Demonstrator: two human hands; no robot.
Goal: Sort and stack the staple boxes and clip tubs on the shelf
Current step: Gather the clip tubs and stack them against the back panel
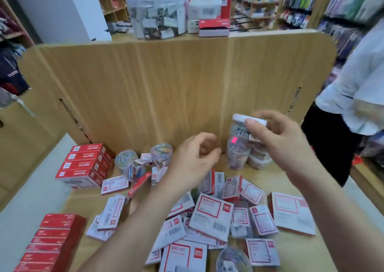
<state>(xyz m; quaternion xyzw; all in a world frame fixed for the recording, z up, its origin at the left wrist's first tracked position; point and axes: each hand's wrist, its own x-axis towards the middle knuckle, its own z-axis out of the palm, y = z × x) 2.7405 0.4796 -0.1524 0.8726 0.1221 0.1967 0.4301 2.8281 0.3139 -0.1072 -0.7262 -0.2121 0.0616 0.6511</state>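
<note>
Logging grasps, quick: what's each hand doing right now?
Left hand: curled shut, nothing visible in it.
Right hand: gripping the clear round plastic tub of silver clips.

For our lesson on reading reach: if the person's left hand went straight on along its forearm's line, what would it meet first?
Probably the clip tub held by the right hand, above the stacked tubs. Depth is unclear: the left hand might pass it and reach the wooden back panel.
</note>
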